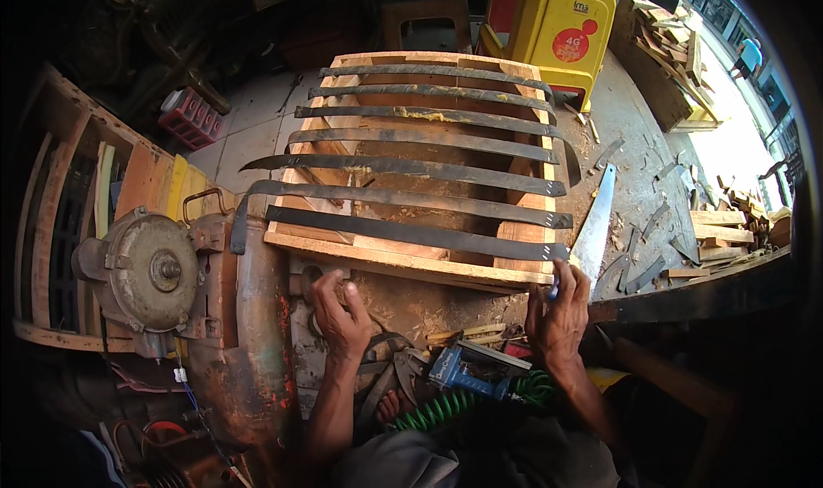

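In front of me lies a rectangular wooden frame [386, 268], with several dark rubber strips [403, 227] stretched side by side across it. Some strip ends hang past the frame's left side. My left hand [345, 321] hovers before the near edge, fingers curled but apart, with nothing in it. By the near right corner, my right hand [562, 321] is closed around the blue handle of a hand saw [593, 227]; the hand covers most of that handle. The saw's bare blade points away from me along the frame's right side.
A blue air stapler [467, 377] and green coiled hose [433, 413] lie near my legs. At left stands a rusty tank [261, 317] beside a round grey machine [154, 269]. A yellow plastic stool [561, 17] stands behind the frame; wood scraps [724, 231] lie at right.
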A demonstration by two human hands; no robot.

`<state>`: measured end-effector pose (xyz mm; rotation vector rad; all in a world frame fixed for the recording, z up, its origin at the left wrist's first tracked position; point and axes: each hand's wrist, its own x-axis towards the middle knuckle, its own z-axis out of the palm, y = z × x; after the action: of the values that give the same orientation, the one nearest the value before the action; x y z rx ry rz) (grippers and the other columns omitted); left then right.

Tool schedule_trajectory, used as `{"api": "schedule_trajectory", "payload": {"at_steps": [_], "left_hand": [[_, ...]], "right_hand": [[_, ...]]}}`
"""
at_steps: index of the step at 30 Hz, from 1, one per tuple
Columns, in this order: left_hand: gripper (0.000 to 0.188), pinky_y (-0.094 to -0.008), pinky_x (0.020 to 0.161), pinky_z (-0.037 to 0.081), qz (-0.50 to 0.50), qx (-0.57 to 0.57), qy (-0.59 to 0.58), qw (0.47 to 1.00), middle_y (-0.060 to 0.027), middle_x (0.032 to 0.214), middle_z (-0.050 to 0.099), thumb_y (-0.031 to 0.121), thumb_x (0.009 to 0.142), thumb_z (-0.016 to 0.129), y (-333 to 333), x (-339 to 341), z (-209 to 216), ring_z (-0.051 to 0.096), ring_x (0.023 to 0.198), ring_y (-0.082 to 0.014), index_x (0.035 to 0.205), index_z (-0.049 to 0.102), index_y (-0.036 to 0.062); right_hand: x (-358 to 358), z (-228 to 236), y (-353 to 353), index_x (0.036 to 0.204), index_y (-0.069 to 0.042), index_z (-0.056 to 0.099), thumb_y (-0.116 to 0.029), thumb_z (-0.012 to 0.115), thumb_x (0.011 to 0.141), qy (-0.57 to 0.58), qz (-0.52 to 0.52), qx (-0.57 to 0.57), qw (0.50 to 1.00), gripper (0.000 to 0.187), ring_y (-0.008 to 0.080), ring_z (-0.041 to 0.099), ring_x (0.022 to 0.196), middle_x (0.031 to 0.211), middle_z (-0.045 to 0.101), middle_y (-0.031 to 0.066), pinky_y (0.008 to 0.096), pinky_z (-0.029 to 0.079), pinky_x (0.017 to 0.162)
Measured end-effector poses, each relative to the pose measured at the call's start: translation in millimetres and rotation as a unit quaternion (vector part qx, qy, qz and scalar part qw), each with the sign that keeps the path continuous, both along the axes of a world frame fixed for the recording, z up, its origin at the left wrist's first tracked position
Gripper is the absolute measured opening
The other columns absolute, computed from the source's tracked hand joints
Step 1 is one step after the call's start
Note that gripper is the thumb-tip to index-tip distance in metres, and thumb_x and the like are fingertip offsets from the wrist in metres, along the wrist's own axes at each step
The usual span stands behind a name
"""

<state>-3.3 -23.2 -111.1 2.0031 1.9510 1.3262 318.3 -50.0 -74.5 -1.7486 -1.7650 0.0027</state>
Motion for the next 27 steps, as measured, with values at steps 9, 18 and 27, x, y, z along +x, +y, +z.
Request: {"api": "schedule_trajectory", "payload": {"at_steps": [9,18,27], "left_hand": [[0.048,-0.0447,0.061,0.045,-0.083,-0.532,0.032,0.842,-0.0208,0.067,0.061,0.044,0.088,0.075,-51.3,3.0,-42.4,0.060,0.059,-0.0313,0.078,0.068,-0.0024],[0.046,-0.0266,0.050,0.028,0.033,-0.138,-0.147,0.979,0.0032,0.055,0.045,0.024,0.095,0.071,-40.7,-14.2,204.7,0.035,0.056,-0.0047,0.061,0.049,0.0021],[0.046,-0.0274,0.049,0.029,0.080,-0.142,0.038,0.986,-0.0007,0.052,0.048,0.025,0.100,0.063,-76.7,3.4,224.7,0.038,0.051,-0.0050,0.064,0.050,-0.0009]], "right_hand": [[-10.7,-95.8,-93.1,0.160,-0.006,0.015,-0.037,0.067,0.086,-0.149,0.379,-0.416,0.813,0.095,0.0443,0.056,0.120,0.124,0.065,0.0222,0.0526,0.039,0.106],[71.6,-32.8,-88.0,0.141,-0.005,0.045,-0.028,0.076,0.076,0.038,0.097,-0.421,0.901,0.075,0.0405,0.058,0.102,0.110,0.069,0.0189,0.0484,0.046,0.093],[23.1,-15.7,-49.8,0.129,-0.004,0.058,-0.012,0.065,0.087,0.020,0.098,-0.215,0.971,0.044,0.0419,0.061,0.098,0.106,0.068,0.0236,0.0494,0.051,0.087]]}}
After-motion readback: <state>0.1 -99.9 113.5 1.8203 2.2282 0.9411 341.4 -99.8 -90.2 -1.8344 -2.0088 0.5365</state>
